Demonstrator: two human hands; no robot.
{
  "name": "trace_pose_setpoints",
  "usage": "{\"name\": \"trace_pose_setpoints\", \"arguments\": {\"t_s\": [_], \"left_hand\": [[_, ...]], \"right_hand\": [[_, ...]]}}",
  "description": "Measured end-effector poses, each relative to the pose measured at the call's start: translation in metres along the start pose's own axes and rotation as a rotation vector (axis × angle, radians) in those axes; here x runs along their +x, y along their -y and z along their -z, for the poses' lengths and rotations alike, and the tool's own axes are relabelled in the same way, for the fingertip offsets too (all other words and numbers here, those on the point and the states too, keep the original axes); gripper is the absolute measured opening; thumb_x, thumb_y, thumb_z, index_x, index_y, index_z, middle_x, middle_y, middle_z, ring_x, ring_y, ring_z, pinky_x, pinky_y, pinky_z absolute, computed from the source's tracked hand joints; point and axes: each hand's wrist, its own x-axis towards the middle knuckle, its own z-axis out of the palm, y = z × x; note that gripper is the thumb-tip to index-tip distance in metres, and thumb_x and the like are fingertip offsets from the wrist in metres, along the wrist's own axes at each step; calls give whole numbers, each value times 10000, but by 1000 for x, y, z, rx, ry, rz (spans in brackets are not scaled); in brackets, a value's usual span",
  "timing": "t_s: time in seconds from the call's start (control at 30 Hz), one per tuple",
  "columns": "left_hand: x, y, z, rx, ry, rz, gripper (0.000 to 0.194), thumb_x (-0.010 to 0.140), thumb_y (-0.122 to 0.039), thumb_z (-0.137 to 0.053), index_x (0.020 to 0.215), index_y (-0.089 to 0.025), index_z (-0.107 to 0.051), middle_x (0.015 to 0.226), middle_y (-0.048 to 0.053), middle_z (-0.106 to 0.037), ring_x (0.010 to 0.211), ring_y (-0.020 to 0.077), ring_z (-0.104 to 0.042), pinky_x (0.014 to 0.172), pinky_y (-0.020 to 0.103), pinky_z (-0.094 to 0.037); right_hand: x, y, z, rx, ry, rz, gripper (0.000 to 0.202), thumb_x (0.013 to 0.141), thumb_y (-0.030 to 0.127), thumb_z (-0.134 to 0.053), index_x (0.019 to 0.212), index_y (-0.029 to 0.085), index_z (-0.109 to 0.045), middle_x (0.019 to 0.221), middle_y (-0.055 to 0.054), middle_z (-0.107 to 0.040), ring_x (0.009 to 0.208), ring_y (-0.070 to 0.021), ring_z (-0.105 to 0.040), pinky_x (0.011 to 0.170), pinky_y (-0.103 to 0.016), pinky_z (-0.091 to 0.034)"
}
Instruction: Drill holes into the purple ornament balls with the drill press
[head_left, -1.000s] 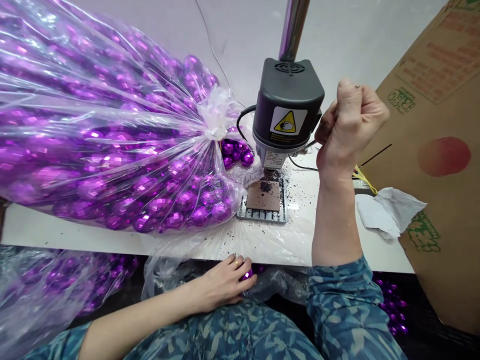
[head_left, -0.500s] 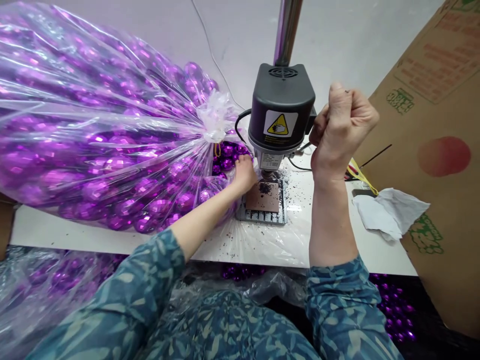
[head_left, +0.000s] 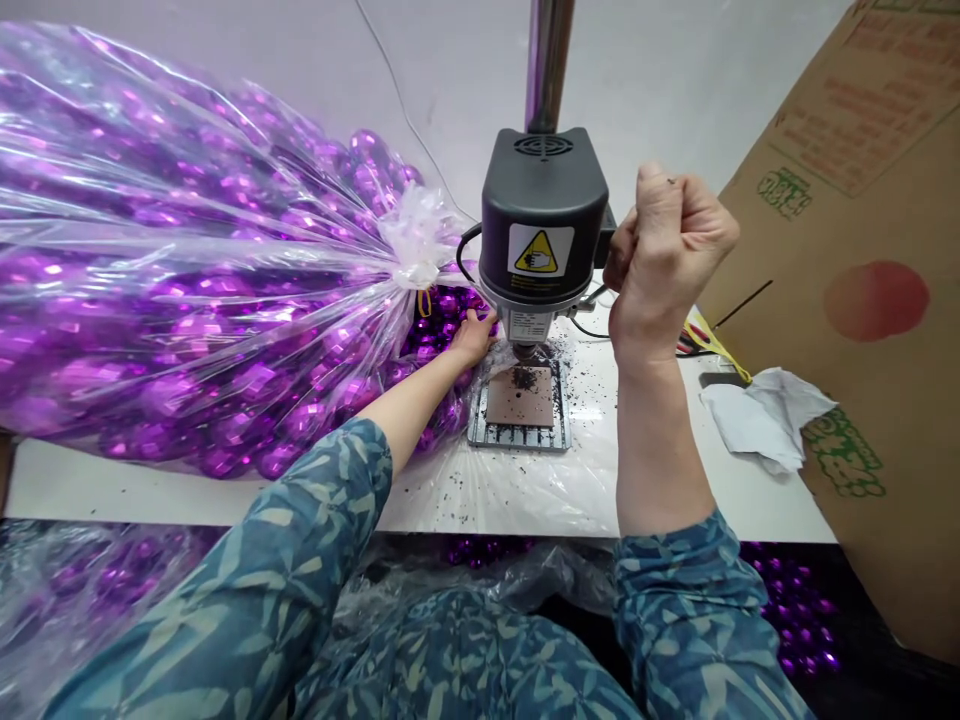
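My left hand [head_left: 474, 338] reaches to the purple balls [head_left: 442, 312] beside the drill press [head_left: 544, 215]; its fingertips are partly lost among them, so a hold cannot be made out. Raised at the right of the machine's head, my right hand [head_left: 670, 260] is closed in a fist around the press handle, which it mostly hides. Under the chuck lies a brown square plate [head_left: 517, 400] on the slotted metal base [head_left: 555, 438], with dark shavings on top.
A big tied plastic bag [head_left: 187, 290] of shiny purple balls fills the left. On the white table [head_left: 450, 500] lie shavings, crumpled white paper [head_left: 750, 425] and yellow-handled scissors [head_left: 716, 345]. A cardboard box [head_left: 862, 200] stands right; a cable runs behind.
My left hand has moved away from the brown plate, up and left to the purple balls. My right hand keeps its place at the press. The whole view has shifted slightly.
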Motion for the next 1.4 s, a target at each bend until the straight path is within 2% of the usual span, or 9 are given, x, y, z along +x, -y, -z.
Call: {"name": "trace_pose_setpoints", "arguments": {"t_s": [0.23,0.37,0.43,0.53,0.63,0.77,1.0,1.2,1.4], "left_hand": [[-3,-4,7,11,5,55,460,808,-73,-684,1250,-192,-644,1286,170,-566,1121,334,-650,998,452,-512],[-14,-6,22,-145,-155,62,450,721,-77,-755,1149,-188,-674,1211,131,-580,1032,305,-660,1008,464,-509],[-30,-10,36,-342,-224,-5,438,713,-102,-771,1131,-186,-669,1116,92,-623,994,269,-656,1005,454,-518],[-73,-22,54,-734,-170,-91,398,826,-203,-712,1214,-208,-626,1034,52,-679,961,209,-666,966,417,-553],[-122,-33,60,-1157,-9,26,372,888,-295,-678,1245,-237,-592,1096,62,-708,962,192,-699,908,405,-596],[-160,-36,39,-1463,73,219,356,853,-367,-755,1139,-240,-585,1115,43,-715,948,170,-719,871,381,-626],[-153,-17,-10,-1298,-68,187,586,728,-509,-860,1146,-213,-577,957,25,-743,860,165,-722,763,291,-593],[-141,-7,-26,-1089,-94,48,564,773,-519,-816,1174,-201,-579,1015,51,-736,949,182,-700,890,322,-542],[-134,-6,-35,-870,-129,-68,498,828,-464,-770,1207,-208,-572,1062,65,-715,961,201,-686,880,346,-541]], "right_hand": [[1,-1,-1,-25,-19,-3,616,867,733,-485,579,245,-246,504,61,-278,464,-51,-250,453,-260,-248],[1,0,-3,12,-42,27,662,796,819,-488,561,250,-245,484,67,-274,444,-47,-242,444,-269,-229],[1,1,-3,24,-35,16,667,794,817,-501,564,246,-243,483,66,-275,446,-48,-239,449,-271,-226],[1,1,-1,-10,-9,-28,651,837,787,-473,578,239,-236,499,57,-283,467,-56,-247,465,-269,-240],[1,1,0,-27,-6,-52,644,847,791,-442,592,240,-225,517,49,-280,486,-68,-261,481,-275,-246],[1,1,-1,-34,-10,-68,642,842,795,-442,600,241,-225,527,45,-282,504,-80,-263,497,-285,-261],[-1,5,-4,27,-46,-2,652,803,812,-496,571,257,-246,486,59,-283,455,-76,-248,466,-300,-230],[-3,6,-3,32,-30,18,621,824,759,-535,582,266,-244,479,57,-287,432,-91,-243,445,-313,-215],[-2,5,-4,0,-50,32,673,762,879,-453,588,267,-233,483,54,-290,425,-92,-240,435,-327,-236]]}}
